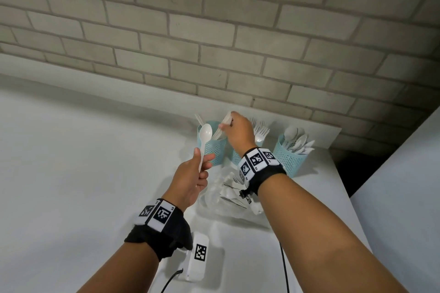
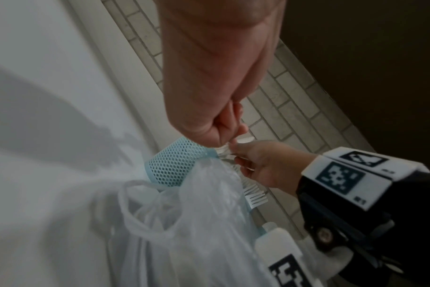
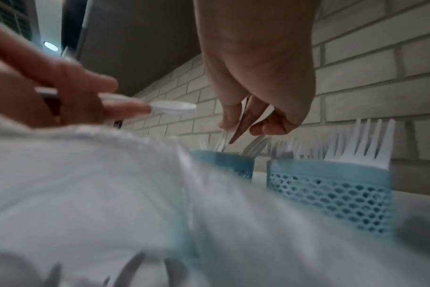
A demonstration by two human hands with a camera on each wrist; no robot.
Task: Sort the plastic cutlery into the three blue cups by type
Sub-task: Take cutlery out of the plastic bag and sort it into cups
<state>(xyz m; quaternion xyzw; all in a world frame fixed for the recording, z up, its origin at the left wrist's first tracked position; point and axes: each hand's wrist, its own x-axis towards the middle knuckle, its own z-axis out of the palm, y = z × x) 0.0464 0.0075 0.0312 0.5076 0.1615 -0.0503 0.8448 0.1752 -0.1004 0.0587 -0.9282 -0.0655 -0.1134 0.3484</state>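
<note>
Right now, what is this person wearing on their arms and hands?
Both hands are bare, forearms uncovered, no sleeves. The left wrist and right wrist each carry a black strap with white blocks printed with black square code markers. A small dark cord dangles from the right strap.

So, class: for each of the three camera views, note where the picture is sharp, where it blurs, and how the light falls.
Head view: mostly sharp, wide-angle bend in the grey brick wall, soft shadows beside the arms on the white table. Left wrist view: dim, the clear plastic bag smeared, the left hand looming close. Right wrist view: heavy foreground blur, the white plastic forks reasonably crisp.
</note>
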